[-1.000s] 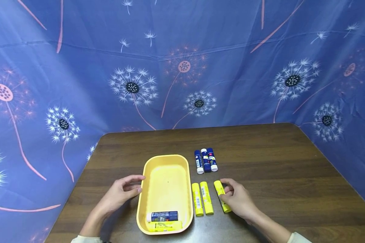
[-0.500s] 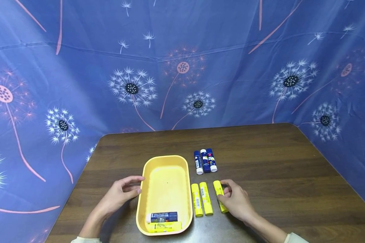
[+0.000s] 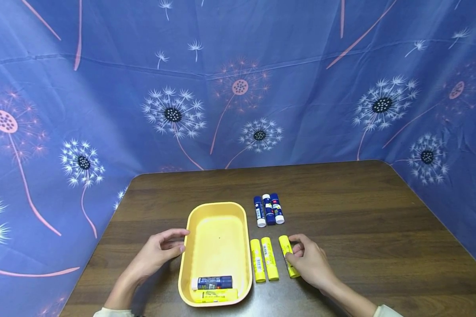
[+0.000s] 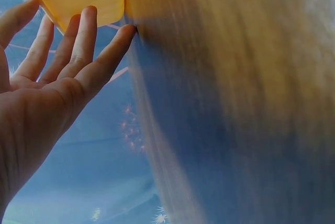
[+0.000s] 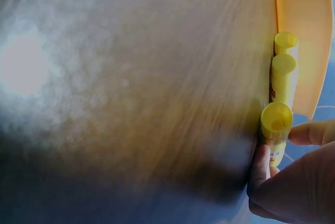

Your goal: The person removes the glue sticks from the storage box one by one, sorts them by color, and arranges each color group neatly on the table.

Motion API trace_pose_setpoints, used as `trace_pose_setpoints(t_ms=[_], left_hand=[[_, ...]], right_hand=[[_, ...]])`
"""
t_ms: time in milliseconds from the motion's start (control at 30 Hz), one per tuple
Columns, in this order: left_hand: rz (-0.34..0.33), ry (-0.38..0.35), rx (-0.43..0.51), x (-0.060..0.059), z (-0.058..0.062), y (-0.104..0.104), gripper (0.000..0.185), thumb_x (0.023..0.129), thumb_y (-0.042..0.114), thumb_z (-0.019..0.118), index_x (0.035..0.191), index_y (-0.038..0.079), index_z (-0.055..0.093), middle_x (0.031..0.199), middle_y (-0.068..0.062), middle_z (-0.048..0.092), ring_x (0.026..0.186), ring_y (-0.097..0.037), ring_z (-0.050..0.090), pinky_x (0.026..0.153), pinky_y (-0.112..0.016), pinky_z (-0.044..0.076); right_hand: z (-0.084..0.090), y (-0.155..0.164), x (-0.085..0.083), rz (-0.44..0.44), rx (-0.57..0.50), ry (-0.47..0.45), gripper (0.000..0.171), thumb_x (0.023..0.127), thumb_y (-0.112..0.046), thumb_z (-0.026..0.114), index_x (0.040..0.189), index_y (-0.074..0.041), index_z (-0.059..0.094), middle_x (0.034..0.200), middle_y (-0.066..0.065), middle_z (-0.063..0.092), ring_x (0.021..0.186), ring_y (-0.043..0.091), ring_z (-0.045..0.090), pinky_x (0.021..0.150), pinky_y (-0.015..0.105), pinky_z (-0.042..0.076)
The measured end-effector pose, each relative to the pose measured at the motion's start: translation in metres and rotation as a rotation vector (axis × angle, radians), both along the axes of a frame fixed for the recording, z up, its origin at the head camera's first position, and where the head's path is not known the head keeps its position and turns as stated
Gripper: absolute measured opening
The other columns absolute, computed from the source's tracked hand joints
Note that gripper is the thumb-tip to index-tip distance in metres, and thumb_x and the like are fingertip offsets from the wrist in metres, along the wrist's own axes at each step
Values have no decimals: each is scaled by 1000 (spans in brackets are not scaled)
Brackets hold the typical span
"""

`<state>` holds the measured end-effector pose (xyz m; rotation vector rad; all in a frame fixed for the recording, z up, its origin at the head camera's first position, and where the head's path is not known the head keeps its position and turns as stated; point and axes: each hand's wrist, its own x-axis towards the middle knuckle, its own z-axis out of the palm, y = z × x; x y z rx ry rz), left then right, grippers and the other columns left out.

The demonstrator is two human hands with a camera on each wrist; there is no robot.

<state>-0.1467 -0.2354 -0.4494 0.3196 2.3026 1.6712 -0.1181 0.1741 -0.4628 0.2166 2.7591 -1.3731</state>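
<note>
In the head view a yellow tray (image 3: 215, 246) stands on the table, holding a blue-and-white glue stick (image 3: 214, 282) and a yellow glue stick (image 3: 215, 295) side by side at its near end. My left hand (image 3: 158, 251) touches the tray's left side with fairly straight fingers; the left wrist view shows its fingertips against the tray wall. Right of the tray, my right hand (image 3: 311, 262) pinches another yellow glue stick (image 3: 287, 251) between thumb and fingers, the stick lying along the table. Two more yellow glue sticks, a nearer one (image 3: 270, 259) and one beside the tray (image 3: 258, 260), lie parallel.
Three blue-and-white glue sticks (image 3: 268, 210) lie together beyond the yellow ones, right of the tray. The brown wooden table (image 3: 360, 211) meets a blue dandelion-print cloth (image 3: 301, 88) behind and at both sides.
The yellow glue stick in my right hand has settled slightly lower, with less dark shadow along its left edge. My left hand stays at the tray.
</note>
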Motion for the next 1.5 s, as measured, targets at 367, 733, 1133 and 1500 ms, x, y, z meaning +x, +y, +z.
trace_pose_setpoints(t_ms=[367, 733, 1133, 1500], left_hand=[[16, -3, -4, 2, 0, 0, 50, 97, 14, 72, 141, -4, 56, 143, -31, 57, 124, -34, 67, 93, -19, 54], [23, -8, -1, 3, 1, -2, 50, 97, 14, 72, 141, -3, 56, 144, -31, 57, 125, -38, 66, 94, -19, 54], [22, -12, -7, 1, 1, 0, 51, 97, 16, 72, 141, -2, 56, 146, -30, 56, 127, -39, 64, 94, -18, 54], [14, 4, -26, 0, 1, 1, 49, 97, 16, 72, 140, -2, 58, 143, -30, 58, 125, -36, 66, 93, -19, 54]], right_hand=[[-3, 1, -2, 2, -14, 10, 45, 82, -5, 74, 126, 1, 67, 89, 4, 66, 78, 11, 59, 65, 20, 45], [9, 7, -18, -31, -181, -53, 45, 91, -11, 69, 133, 2, 61, 104, 11, 67, 88, 15, 59, 64, 22, 49], [51, -21, -37, 382, -456, -54, 43, 94, -7, 70, 135, 3, 59, 122, 23, 65, 105, 21, 67, 88, 24, 58], [59, -62, -45, 748, -428, -93, 34, 93, -4, 71, 126, 0, 66, 126, 24, 66, 118, 40, 64, 90, 22, 58]])
